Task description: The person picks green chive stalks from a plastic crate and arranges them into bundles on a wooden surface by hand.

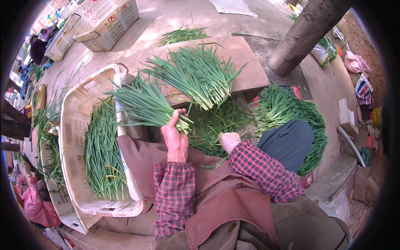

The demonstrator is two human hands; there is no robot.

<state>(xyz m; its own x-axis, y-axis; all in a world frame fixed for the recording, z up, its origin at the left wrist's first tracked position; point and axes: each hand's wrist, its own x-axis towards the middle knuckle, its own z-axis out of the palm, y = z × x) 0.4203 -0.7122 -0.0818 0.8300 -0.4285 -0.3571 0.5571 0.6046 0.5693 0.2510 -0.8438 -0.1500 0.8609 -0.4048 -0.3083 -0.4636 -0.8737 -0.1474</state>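
Observation:
My left hand (176,139) is closed round the pale stem ends of a bunch of garlic chives (143,102), whose green leaves fan out to the far left. Lower and to the right, my right hand (230,141) is curled into a fist above my brown apron (208,175); whatever it may hold is hidden. Another sheaf of garlic chives (200,75) lies on a low board (250,62) just beyond my hands. Loose leaves (208,129) are heaped between the board and my lap. A big pile of chives (291,110) rests on the ground beside my right knee.
At my left stands a white plastic crate (68,137) partly filled with chives. More white crates (110,31) stand far left, where other people (35,204) are seen. A thick post (306,35) rises at the far right. Scattered leaves (183,35) lie beyond the board.

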